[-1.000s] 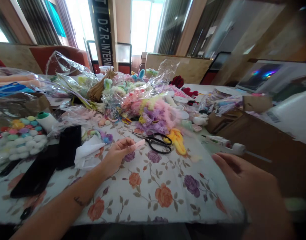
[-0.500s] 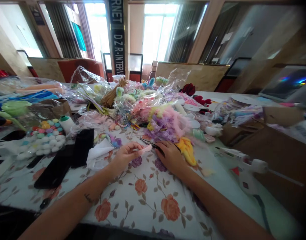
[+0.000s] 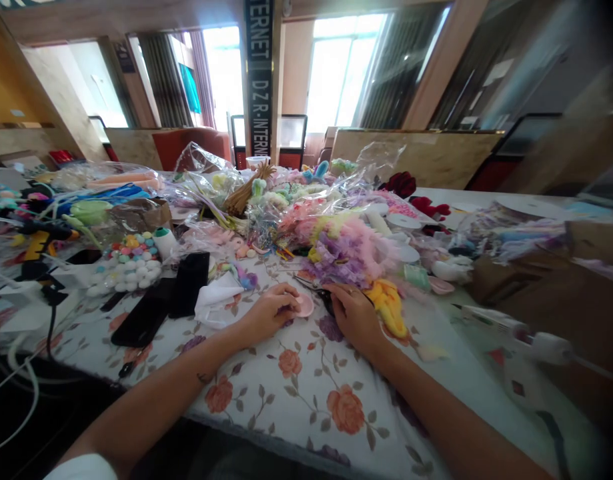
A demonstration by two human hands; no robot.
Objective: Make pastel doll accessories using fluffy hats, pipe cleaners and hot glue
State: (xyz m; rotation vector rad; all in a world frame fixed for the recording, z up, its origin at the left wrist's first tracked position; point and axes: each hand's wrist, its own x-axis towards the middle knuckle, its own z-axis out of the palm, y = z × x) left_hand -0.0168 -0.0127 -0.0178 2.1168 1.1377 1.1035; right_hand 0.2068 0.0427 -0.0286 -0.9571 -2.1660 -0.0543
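My left hand (image 3: pixel 272 311) is closed, its thumb and fingers pinching a small, rounded pale pink piece (image 3: pixel 305 306) just above the flowered cloth. My right hand (image 3: pixel 352 315) curls over the dark handles of a pair of scissors (image 3: pixel 306 283), whose blades point left toward the far side of the pink piece. Beyond the scissors lies a bunch of purple, yellow and pink frilly material (image 3: pixel 342 257). Yellow fuzzy material (image 3: pixel 387 308) rests beside my right hand. The fingertips of my right hand are partly hidden.
Two black phones (image 3: pixel 190 285) lie left, near a bag of pompoms (image 3: pixel 136 270) and a white sheet (image 3: pixel 217 300). A white glue gun (image 3: pixel 516 340) and cardboard box (image 3: pixel 516 273) stand right. Plastic-wrapped craft materials pile across the back. A yellow-black glue gun (image 3: pixel 39 243) is far left.
The camera view has swung left. The pink piece, seen nearly edge-on before, now shows its flat rounded face in my left hand. My right hand remains at the scissors.
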